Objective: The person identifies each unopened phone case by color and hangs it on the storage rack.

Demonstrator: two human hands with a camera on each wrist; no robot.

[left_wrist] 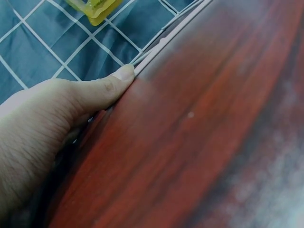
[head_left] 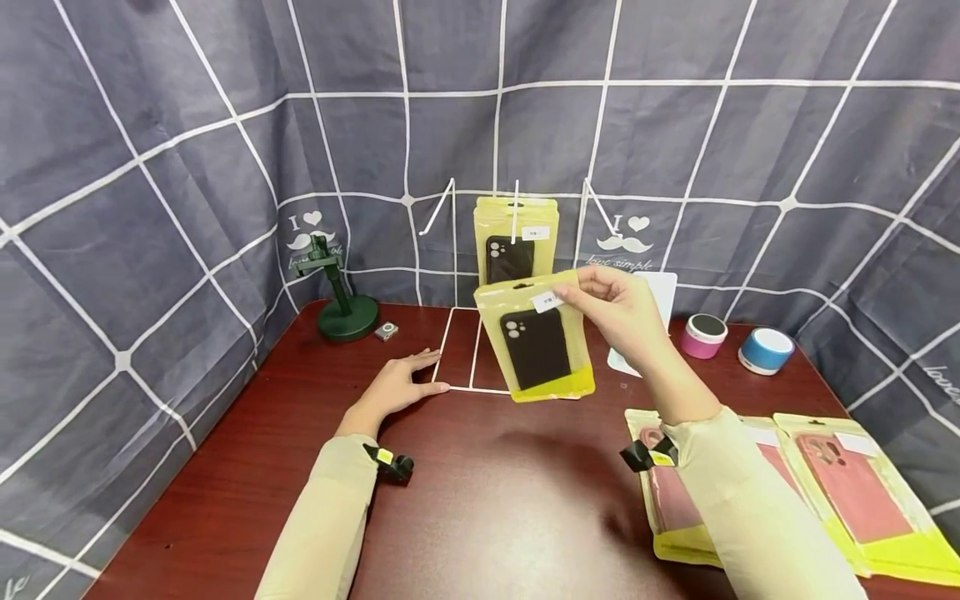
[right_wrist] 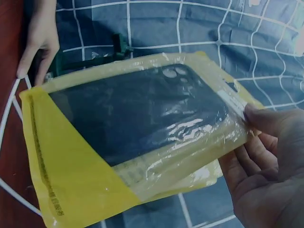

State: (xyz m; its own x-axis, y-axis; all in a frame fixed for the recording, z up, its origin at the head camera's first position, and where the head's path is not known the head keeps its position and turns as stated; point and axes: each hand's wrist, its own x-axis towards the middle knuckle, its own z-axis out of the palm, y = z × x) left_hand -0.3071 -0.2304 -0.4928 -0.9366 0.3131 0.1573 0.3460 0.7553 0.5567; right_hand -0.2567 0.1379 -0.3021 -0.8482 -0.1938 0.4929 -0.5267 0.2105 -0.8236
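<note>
Pinched between my right hand's thumb and fingers is a yellow-edged clear package with a black phone case, held by its top corner. It is in front of a white wire display rack. Behind it, a similar packaged black phone case hangs on the rack's middle hook. My left hand rests at the rack's base, fingers extended, beside its left front corner. The left wrist view shows the thumb touching the rack's edge. In the right wrist view the held package is tilted on its side.
Packaged pink phone cases lie at the right front, partly under my right sleeve. Behind them stand a pink round speaker and a blue one. A green stand and a small silver gadget are at the back left.
</note>
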